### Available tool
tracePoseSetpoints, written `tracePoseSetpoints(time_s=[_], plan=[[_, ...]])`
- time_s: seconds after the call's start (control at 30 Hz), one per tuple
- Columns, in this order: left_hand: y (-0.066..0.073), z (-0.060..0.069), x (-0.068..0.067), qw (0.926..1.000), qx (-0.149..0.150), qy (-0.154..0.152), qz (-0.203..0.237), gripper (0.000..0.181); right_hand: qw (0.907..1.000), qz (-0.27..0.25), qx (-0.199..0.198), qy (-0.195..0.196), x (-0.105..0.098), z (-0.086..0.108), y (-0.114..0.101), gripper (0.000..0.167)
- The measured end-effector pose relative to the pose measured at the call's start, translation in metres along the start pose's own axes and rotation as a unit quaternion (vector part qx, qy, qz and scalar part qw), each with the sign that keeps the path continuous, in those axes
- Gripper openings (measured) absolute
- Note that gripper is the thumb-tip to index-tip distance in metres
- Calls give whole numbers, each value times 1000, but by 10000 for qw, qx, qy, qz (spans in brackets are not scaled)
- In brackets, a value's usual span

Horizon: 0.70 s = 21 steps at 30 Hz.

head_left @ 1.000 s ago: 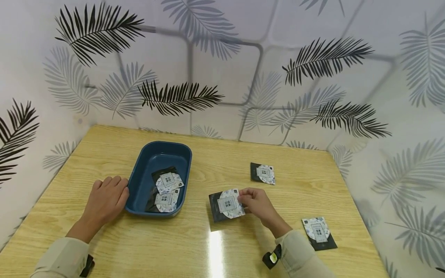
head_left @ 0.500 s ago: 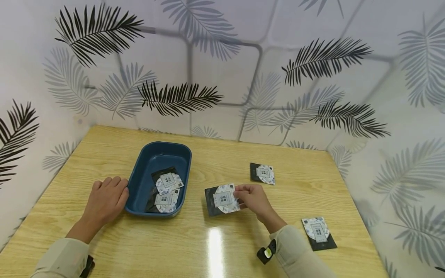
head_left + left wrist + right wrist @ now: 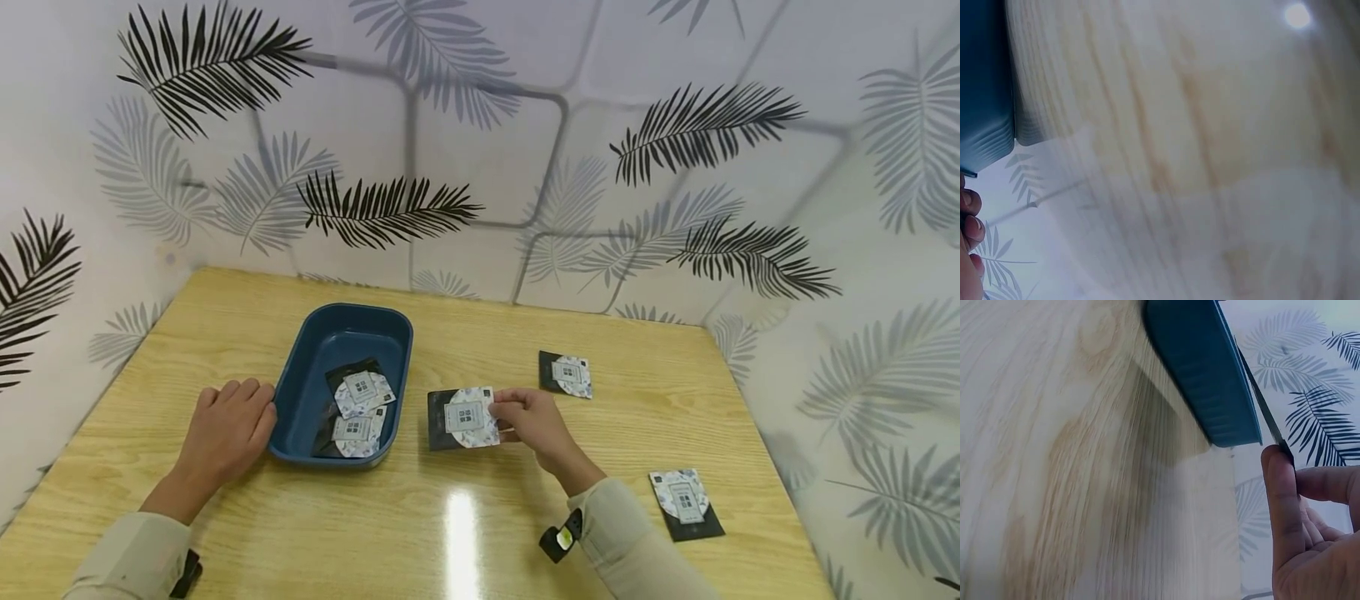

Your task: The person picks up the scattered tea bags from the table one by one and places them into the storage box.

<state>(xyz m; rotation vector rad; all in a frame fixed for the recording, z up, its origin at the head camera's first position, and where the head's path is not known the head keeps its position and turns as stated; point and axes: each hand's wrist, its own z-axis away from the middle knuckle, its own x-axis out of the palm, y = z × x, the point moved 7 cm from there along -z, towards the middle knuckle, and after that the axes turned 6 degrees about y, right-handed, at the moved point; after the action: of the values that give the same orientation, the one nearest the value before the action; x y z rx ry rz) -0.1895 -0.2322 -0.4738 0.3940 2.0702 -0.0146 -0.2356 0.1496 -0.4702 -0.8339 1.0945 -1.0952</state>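
Note:
My left hand (image 3: 228,433) is at the near left side of the blue bin (image 3: 281,429), its curled fingers and thumb gripping the rim; in the left wrist view the fingers (image 3: 972,230) are partly cut off beside the bin (image 3: 988,125). Between thumb and fingers, my right hand (image 3: 536,429) pinches the white right edge of a black-and-white packet (image 3: 463,418). This packet is right of the bin, raised over the table. The right wrist view has it edge-on (image 3: 1263,403), pinched by the right hand (image 3: 1310,531), with the bin (image 3: 1204,369) behind.
Two similar packets lie inside the bin, one (image 3: 362,388) overlapping the other (image 3: 352,433). On the wooden table (image 3: 315,533), another packet (image 3: 566,374) lies farther back and one (image 3: 686,503) at the right. A leaf-patterned covering (image 3: 480,150) stands behind.
The right hand has moved left and slightly away from the person, carrying the pinched packet closer to the bin. The packet has turned a little. The left hand and bin have stayed in place.

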Motion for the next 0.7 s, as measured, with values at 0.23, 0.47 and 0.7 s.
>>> tracePoseSetpoints(time_s=[0.23,0.47,0.7], plan=[[0,-1,-1,10000,-10,28,29,12,9999,-153,-37,-37,9,-1,-11,22],[1,-1,-1,9999,26,97,42,14,9994,-328,-8,-139,17,-2,-15,25],[1,0,-1,9999,-7,57,83,14,9990,-342,-23,-281,31,-5,-21,24]])
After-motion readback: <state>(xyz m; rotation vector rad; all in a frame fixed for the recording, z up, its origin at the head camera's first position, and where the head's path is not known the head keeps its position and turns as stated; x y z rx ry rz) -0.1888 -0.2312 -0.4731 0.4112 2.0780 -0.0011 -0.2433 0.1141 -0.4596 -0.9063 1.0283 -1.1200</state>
